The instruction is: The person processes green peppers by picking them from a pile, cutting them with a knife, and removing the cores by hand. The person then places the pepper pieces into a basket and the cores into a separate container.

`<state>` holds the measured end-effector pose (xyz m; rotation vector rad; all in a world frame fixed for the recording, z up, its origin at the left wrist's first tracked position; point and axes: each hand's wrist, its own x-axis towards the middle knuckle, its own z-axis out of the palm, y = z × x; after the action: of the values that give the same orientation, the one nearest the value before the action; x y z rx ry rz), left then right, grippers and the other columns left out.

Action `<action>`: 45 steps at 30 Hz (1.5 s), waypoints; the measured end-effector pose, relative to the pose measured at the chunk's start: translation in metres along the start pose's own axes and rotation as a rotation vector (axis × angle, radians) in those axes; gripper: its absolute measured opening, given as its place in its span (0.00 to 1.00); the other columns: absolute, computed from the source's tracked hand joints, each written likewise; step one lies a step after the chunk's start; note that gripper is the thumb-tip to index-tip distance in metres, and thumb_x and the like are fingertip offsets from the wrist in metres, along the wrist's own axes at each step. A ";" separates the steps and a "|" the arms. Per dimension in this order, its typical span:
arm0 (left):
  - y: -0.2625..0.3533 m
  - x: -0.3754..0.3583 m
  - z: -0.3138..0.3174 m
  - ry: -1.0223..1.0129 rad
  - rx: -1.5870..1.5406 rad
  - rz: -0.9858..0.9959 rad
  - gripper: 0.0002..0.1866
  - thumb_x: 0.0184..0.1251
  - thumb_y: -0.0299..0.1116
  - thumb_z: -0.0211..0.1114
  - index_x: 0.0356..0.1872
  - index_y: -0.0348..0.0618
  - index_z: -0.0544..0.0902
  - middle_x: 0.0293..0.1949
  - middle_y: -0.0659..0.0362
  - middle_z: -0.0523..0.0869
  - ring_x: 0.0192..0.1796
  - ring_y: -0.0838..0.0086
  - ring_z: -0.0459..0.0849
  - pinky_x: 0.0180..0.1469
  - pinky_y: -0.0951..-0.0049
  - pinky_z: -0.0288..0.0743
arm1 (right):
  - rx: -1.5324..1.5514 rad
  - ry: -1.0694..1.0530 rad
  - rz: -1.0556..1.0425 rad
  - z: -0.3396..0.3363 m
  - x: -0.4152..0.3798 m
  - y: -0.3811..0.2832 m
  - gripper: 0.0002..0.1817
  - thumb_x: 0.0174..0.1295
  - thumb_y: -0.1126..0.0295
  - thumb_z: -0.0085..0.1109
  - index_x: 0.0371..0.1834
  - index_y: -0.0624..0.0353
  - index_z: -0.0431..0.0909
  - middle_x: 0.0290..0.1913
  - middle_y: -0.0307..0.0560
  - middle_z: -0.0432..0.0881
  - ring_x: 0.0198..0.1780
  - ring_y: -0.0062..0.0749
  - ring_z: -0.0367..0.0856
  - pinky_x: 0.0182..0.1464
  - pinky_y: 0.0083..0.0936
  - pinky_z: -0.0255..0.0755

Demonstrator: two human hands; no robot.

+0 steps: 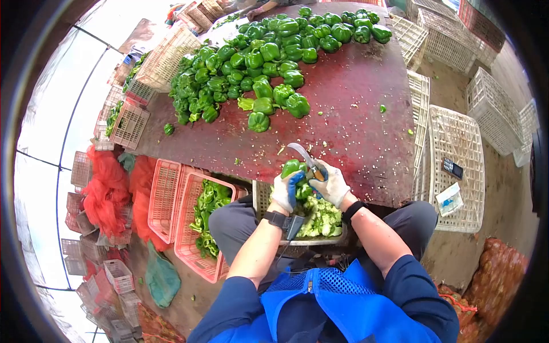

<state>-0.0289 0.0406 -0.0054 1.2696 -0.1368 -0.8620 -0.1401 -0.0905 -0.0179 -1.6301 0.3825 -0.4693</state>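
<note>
My left hand (286,190), in a white and blue work glove, is closed around a green bell pepper (290,167). Gloved the same way, my right hand (331,183) grips the wooden handle of a curved knife (300,153), its blade pointing up and to the left beside the pepper. Both hands are close together above a crate (260,197) between my knees, which holds pale green pepper cores and scraps (320,217). Beyond them, a large pile of whole green peppers (257,57) covers the far and left part of the red table (349,126).
A pink crate (182,243) with cut green peppers stands left of my legs. Red netting (106,183) lies farther left. To the right, a phone (452,168) and a small packet (449,200) rest on an upturned white crate (472,137). Another person's gloved hand (255,12) is at the far edge.
</note>
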 end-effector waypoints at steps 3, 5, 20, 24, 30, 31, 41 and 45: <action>0.036 -0.017 -0.006 -0.012 -0.237 -0.029 0.18 0.65 0.24 0.62 0.56 0.35 0.81 0.45 0.52 0.88 0.44 0.64 0.90 0.48 0.65 0.87 | 0.428 -0.076 0.131 -0.004 0.009 0.008 0.26 0.56 0.78 0.66 0.61 0.64 0.76 0.47 0.45 0.86 0.48 0.25 0.83 0.56 0.28 0.79; 0.063 -0.016 -0.031 -0.044 -0.156 0.031 0.17 0.64 0.25 0.62 0.55 0.32 0.81 0.44 0.52 0.88 0.44 0.64 0.90 0.48 0.66 0.86 | 0.593 -0.042 0.209 -0.005 0.012 0.002 0.24 0.60 0.81 0.63 0.61 0.64 0.76 0.44 0.44 0.86 0.45 0.25 0.83 0.52 0.26 0.80; 0.191 0.021 -0.161 0.312 1.416 0.275 0.35 0.57 0.43 0.75 0.65 0.39 0.78 0.63 0.45 0.81 0.66 0.54 0.79 0.69 0.60 0.72 | 0.385 0.301 0.377 -0.018 0.017 0.030 0.26 0.66 0.72 0.65 0.67 0.56 0.72 0.40 0.39 0.82 0.28 0.24 0.84 0.22 0.22 0.78; 0.154 0.103 -0.031 0.031 1.615 0.600 0.36 0.62 0.42 0.70 0.72 0.44 0.71 0.70 0.48 0.75 0.73 0.54 0.70 0.76 0.60 0.61 | 0.358 0.300 0.411 -0.022 0.016 0.023 0.28 0.66 0.69 0.66 0.69 0.59 0.71 0.38 0.38 0.80 0.25 0.20 0.80 0.23 0.20 0.75; 0.105 0.200 0.071 -0.100 2.001 0.625 0.37 0.67 0.40 0.59 0.79 0.55 0.60 0.81 0.55 0.57 0.81 0.56 0.55 0.80 0.51 0.50 | 0.438 0.334 0.455 -0.029 0.021 0.031 0.26 0.65 0.64 0.65 0.65 0.61 0.73 0.35 0.40 0.82 0.23 0.19 0.80 0.22 0.18 0.74; 0.104 0.208 0.074 -0.088 2.000 0.560 0.36 0.67 0.39 0.59 0.78 0.53 0.62 0.80 0.53 0.60 0.80 0.54 0.58 0.79 0.53 0.54 | 0.492 0.328 0.473 -0.030 0.022 0.030 0.26 0.66 0.64 0.64 0.65 0.61 0.73 0.35 0.41 0.83 0.23 0.20 0.80 0.21 0.18 0.73; 0.096 0.180 -0.006 0.155 1.568 0.490 0.34 0.42 0.40 0.85 0.50 0.40 0.76 0.47 0.46 0.84 0.54 0.51 0.82 0.58 0.59 0.76 | 0.544 0.294 0.529 -0.029 0.018 0.013 0.23 0.71 0.60 0.57 0.65 0.58 0.72 0.37 0.42 0.84 0.23 0.20 0.79 0.22 0.21 0.72; 0.083 0.121 -0.007 0.092 1.229 0.415 0.31 0.39 0.37 0.87 0.42 0.39 0.78 0.38 0.49 0.86 0.42 0.58 0.85 0.49 0.64 0.79 | 0.524 0.270 0.545 -0.027 0.012 0.012 0.21 0.73 0.60 0.56 0.64 0.57 0.74 0.38 0.42 0.85 0.25 0.18 0.78 0.24 0.21 0.72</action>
<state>0.0989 -0.0271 0.0215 2.2916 -0.9256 -0.2935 -0.1432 -0.1206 -0.0270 -0.9045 0.8058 -0.3321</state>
